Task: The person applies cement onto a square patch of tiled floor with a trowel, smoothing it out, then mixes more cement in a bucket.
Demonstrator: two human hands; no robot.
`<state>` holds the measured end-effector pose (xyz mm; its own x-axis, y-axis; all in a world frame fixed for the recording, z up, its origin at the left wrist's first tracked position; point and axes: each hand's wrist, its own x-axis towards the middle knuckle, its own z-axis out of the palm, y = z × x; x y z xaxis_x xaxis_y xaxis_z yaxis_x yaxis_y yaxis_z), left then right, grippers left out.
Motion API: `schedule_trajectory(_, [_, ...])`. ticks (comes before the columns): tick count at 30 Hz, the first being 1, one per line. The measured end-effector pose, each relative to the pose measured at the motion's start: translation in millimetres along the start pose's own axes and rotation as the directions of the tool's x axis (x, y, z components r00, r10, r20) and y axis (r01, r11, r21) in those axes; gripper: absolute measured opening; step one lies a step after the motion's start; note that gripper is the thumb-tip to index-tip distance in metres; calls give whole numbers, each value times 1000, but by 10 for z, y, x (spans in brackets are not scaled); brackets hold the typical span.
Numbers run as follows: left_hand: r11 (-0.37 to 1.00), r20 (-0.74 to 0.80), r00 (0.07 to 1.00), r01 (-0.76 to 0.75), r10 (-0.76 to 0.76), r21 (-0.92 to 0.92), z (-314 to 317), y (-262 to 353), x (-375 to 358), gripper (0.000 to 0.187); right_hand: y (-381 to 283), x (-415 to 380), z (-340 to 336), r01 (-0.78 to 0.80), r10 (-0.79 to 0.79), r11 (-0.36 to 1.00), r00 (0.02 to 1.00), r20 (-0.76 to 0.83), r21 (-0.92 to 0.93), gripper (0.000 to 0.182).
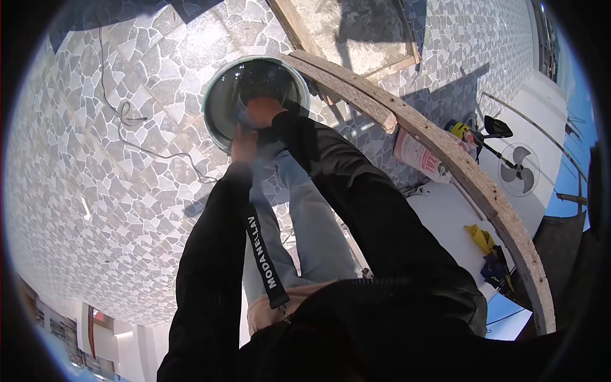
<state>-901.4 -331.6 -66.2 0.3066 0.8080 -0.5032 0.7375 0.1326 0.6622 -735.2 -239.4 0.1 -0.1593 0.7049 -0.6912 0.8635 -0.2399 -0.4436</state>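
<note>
A round basin with a pale green rim stands on the floor, with dark, shiny liquid inside. My right hand reaches over the rim into the basin, its fingers bent down and hidden. Beside it, to the left and lower, my left hand is at the near rim, with a finger pointing up toward the basin's inside. A blurred bluish-grey patch lies between the two hands; whether either hand holds it is unclear.
Long wooden boards curve down the right side, beside a pinkish-white bucket. Farther right are a fan and yellow and dark cloth. A thin cable crosses the stone-patterned floor on the left.
</note>
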Motion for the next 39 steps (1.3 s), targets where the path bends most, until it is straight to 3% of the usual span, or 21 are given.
schedule_trajectory(1, [946, 8, 975, -217, 222, 242, 41, -72, -4, 59, -49, -113, 25, 1, -1, 1000, 1000, 2, -6, 18])
schedule_trajectory(2, [789, 16, 901, -387, 433, 477, 40, -86, -4, 57, -104, -263, -6, -19, 16, 999, 998, -65, -51, 17])
schedule_trajectory(3, [996, 54, 998, 41, -37, -79, -58, -15, -22, 60, -145, -389, 4, -43, 31, 995, 991, -132, -91, 16])
schedule_trajectory(4, [895, 199, 954, 284, -226, -345, -173, 42, -65, 61, -193, -481, 8, -42, 30, 995, 991, -130, -93, 16])
schedule_trajectory(5, [670, 333, 853, 521, -401, -528, -283, 92, -109, 63, -232, -554, 13, -17, 2, 995, 989, -147, -103, 14])
schedule_trajectory(7, [442, 339, 882, 460, -328, -770, -476, 134, -258, 64, -328, -715, 43, -1, -19, 993, 986, -166, -117, 13])
schedule_trajectory(12, [413, 372, 849, 512, -375, -753, -846, 288, -362, 65, -505, -984, 112, 123, -129, 992, 929, -346, -40, 10])
schedule_trajectory(16, [369, 465, 814, 575, -347, -731, -825, 313, -345, 59, -737, -1195, -30, 95, -96, 995, 935, -341, -19, 11])
schedule_trajectory(18, [185, 511, 744, 627, -429, -757, -851, 405, -317, 52, -832, -1305, -145, 93, -66, 994, 932, -357, 59, 16])
schedule_trajectory(19, [163, 478, 764, 588, -434, -792, -855, 480, -347, 49, -893, -1362, -209, 90, -65, 995, 929, -363, 52, 16])
schedule_trajectory(21, [162, 471, 781, 571, -411, -805, -949, 661, -317, 49, -977, -1414, -397, -12, 33, 998, 930, -367, 59, 22])
schedule_trajectory(24, [217, 435, 829, 524, -352, -824, -1237, 1132, -236, 53, -991, -1569, -861, 9, 45, 989, 933, -357, 149, 24])
schedule_trajectory(26, [349, 425, 887, 462, -181, -816, -1388, 1415, -105, 58, -888, -1540, -1020, -75, 110, 991, 929, -354, 113, 27])
schedule_trajectory(28, [606, 353, 934, 311, -53, -732, -1195, 1284, 57, 62, -850, -1585, -1358, -146, 168, 986, 888, -428, 84, 27])
schedule_trajectory(30, [400, 440, 881, 472, -176, -786, -1604, 2013, 176, 62, -800, -1598, -1682, -153, 187, 982, 829, -527, 109, 24])
schedule_trajectory(32, [384, 446, 882, 469, -152, -796, -1692, 2262, 252, 62, -665, -1598, -1981, -170, 238, 970, 786, -571, 171, 20])
schedule_trajectory(34, [271, 366, 929, 367, -58, -890, -1624, 2151, 271, 61, -465, -1509, -2180, -183, 256, 966, 752, -607, 180, 20])
schedule_trajectory(36, [387, 339, 922, 385, -185, -838, -1566, 1982, 225, 59, -260, -1384, -2395, -224, 314, 949, 722, -617, 222, 19])
schedule_trajectory(37, [461, 318, 924, 381, -210, -802, -1507, 1799, 147, 59, -126, -1272, -2410, -216, 296, 955, 634, -714, 204, 17])
schedule_trajectory(38, [447, 314, 917, 395, -246, -803, -1432, 1591, 75, 57, -3, -1171, -2443, -218, 312, 950, 621, -719, 224, 17])
schedule_trajectory(39, [594, 275, 932, 363, -238, -718, -1436, 1504, -91, 56, 123, -1076, -2492, -242, 400, 916, 624, -671, 321, 17])
